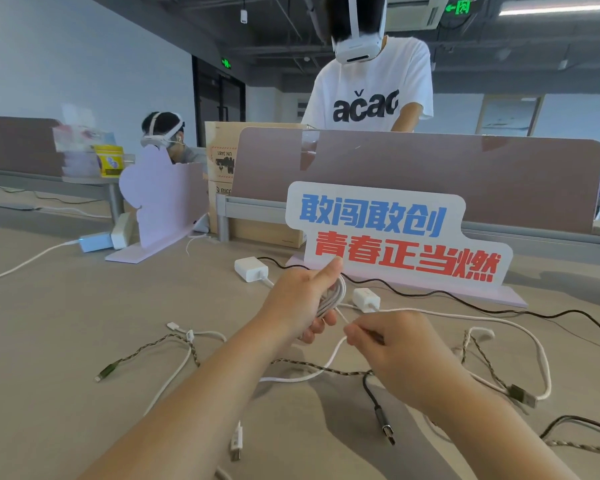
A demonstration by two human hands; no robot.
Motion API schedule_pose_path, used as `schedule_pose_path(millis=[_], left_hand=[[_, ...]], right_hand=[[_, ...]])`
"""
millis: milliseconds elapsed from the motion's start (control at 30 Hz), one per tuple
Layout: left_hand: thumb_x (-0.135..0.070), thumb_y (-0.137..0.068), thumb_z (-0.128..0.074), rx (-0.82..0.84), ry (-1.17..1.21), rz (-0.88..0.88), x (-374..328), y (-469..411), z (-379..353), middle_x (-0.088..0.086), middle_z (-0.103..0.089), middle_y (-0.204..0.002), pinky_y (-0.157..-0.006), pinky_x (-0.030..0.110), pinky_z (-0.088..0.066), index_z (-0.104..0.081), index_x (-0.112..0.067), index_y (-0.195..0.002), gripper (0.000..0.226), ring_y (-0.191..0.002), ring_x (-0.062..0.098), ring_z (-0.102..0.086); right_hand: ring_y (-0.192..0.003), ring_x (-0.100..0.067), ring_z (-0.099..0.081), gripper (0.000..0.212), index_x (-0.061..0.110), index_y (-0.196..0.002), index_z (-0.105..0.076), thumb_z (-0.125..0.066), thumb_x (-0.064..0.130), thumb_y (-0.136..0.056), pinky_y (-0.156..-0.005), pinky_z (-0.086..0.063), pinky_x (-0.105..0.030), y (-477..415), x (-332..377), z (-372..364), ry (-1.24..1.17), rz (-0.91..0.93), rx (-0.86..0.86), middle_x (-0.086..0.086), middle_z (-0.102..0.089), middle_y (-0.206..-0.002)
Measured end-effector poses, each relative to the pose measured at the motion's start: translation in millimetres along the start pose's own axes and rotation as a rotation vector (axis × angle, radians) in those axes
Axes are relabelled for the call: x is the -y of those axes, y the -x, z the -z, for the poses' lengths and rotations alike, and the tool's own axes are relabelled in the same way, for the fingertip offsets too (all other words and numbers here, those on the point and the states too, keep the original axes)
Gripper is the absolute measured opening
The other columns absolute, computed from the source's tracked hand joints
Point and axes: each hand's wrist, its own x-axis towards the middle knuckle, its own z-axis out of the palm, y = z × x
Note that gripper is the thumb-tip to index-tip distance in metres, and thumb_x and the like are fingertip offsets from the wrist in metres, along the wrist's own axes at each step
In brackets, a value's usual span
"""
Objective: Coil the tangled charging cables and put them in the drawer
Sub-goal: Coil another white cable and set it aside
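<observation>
Charging cables (pixel 187 358) lie spread and crossed over the near half of the beige desk (pixel 66 323): white ones, braided ones and a black one with a metal plug (pixel 378 407). One white cable is partly gathered into a coil (pixel 335 296), raised just above the desk at the middle. The left hand (pixel 297 299) grips this coil, fingers curled under the loops and thumb pointing up along the far side. Just to the right and nearer, the right hand (pixel 395 351) pinches a loose white strand between thumb and fingertips, close below the coil; that strand then drops down and left onto the desk.

A small white charger (pixel 365 299) sits right behind the hands, and a longer white cable (pixel 499 320) sweeps from that spot out to the right and curves back towards the near edge. A second white charger (pixel 251 268) rests further left and far. A thin black cable (pixel 430 293) snakes along the foot of a standing sign (pixel 395 237) with blue and red characters.

Further left stands a lilac board (pixel 163 199). Behind the sign a brownish divider (pixel 430 174) crosses the desk, with a cardboard box (pixel 222 161) at its left end. A person in a white T-shirt (pixel 368 88) stands beyond the divider.
</observation>
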Motion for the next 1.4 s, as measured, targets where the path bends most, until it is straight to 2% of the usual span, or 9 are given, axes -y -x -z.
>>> schedule_pose_path(millis=[133, 367, 500, 600, 767, 967, 1067, 1200, 1400], left_hand=[[-0.057, -0.092, -0.048, -0.149, -0.131, -0.031, 8, -6, 1, 0.0, -0.057, -0.049, -0.04, 0.02, -0.032, -0.055, -0.016, -0.067, 0.049, -0.039, 0.012, -0.042], [-0.049, -0.095, -0.047, -0.343, -0.326, -0.154, 19, -18, 15, 0.004, -0.045, -0.045, -0.055, 0.029, -0.036, -0.041, -0.013, -0.051, 0.057, -0.045, 0.016, -0.04], [-0.053, -0.097, -0.035, -0.123, -0.45, -0.156, 24, -13, 9, -0.004, -0.041, -0.049, -0.056, 0.029, -0.034, -0.043, -0.016, -0.058, 0.054, -0.05, 0.015, -0.04], [-0.071, -0.085, -0.011, 0.121, -0.404, -0.082, 18, -2, -1, -0.005, -0.044, -0.049, -0.054, 0.026, -0.037, -0.049, -0.015, -0.067, 0.069, -0.045, 0.011, -0.042], [-0.082, -0.077, -0.01, 0.584, -0.121, -0.058, 14, 8, -12, 0.013, -0.041, -0.058, -0.04, 0.019, -0.023, -0.063, -0.022, -0.072, 0.081, -0.046, 0.016, -0.029], [-0.045, -0.093, -0.044, 0.532, 0.0, -0.147, 8, 10, -12, 0.005, -0.041, -0.047, -0.039, 0.018, -0.021, -0.063, -0.018, -0.069, 0.041, -0.043, 0.015, -0.031], [-0.039, -0.101, -0.034, 0.404, 0.098, -0.062, 4, 8, -7, 0.006, -0.048, -0.044, -0.039, 0.016, -0.022, -0.057, 0.002, -0.099, 0.047, -0.036, 0.012, -0.029], [-0.037, -0.104, -0.029, 0.247, 0.056, -0.009, 6, 4, -6, 0.01, -0.063, -0.071, -0.041, 0.017, -0.026, -0.041, -0.034, -0.136, 0.034, -0.039, 0.013, -0.035], [-0.029, -0.104, -0.034, 0.188, 0.198, -0.031, 7, 3, -11, 0.015, -0.054, -0.126, -0.036, 0.017, -0.031, -0.037, -0.04, -0.141, 0.039, -0.036, 0.01, -0.045]], right_hand=[[-0.068, -0.018, -0.057, 0.035, 0.019, -0.084, -0.064, -0.041, 0.042, -0.095, -0.067, -0.051, -0.033, 0, 7, -1, 0.116, 0.026, 0.048, 0.001, -0.062, -0.071], [-0.058, -0.018, -0.037, 0.041, 0.019, -0.061, -0.032, -0.036, 0.039, -0.096, -0.048, -0.025, -0.019, 5, 26, -6, 0.233, 0.198, 0.039, 0.003, -0.038, -0.058], [-0.058, -0.017, -0.036, 0.042, 0.021, -0.057, -0.028, -0.037, 0.04, -0.094, -0.048, -0.024, -0.02, 6, 18, -4, 0.243, 0.315, -0.002, 0.006, -0.033, -0.053], [-0.049, -0.01, -0.041, 0.026, 0.026, -0.061, -0.053, -0.05, 0.037, -0.085, -0.043, -0.032, -0.022, 3, 7, 1, 0.14, 0.361, -0.223, 0.012, -0.042, -0.049], [-0.046, -0.001, -0.055, 0.01, 0.025, -0.073, -0.062, -0.069, 0.027, -0.08, -0.048, -0.044, -0.015, 0, 0, 11, -0.219, 0.061, -0.39, 0.011, -0.057, -0.048], [-0.049, -0.003, -0.055, 0.021, 0.025, -0.071, -0.067, -0.058, 0.031, -0.089, -0.054, -0.042, -0.025, -5, -13, 10, -0.358, -0.13, -0.276, 0.009, -0.063, -0.053], [-0.05, -0.011, -0.049, 0.023, 0.037, -0.075, -0.066, -0.051, 0.035, -0.092, -0.052, -0.038, -0.028, -6, -19, 9, -0.296, -0.144, -0.256, 0.005, -0.057, -0.05], [-0.059, -0.016, -0.053, 0.018, 0.033, -0.08, -0.061, -0.049, 0.034, -0.094, -0.057, -0.045, -0.031, -6, -19, 6, -0.179, -0.175, -0.214, 0.003, -0.059, -0.061], [-0.062, -0.018, -0.055, 0.028, 0.021, -0.083, -0.064, -0.045, 0.036, -0.095, -0.059, -0.044, -0.029, -5, -17, 3, -0.144, -0.216, -0.089, -0.002, -0.062, -0.065]])
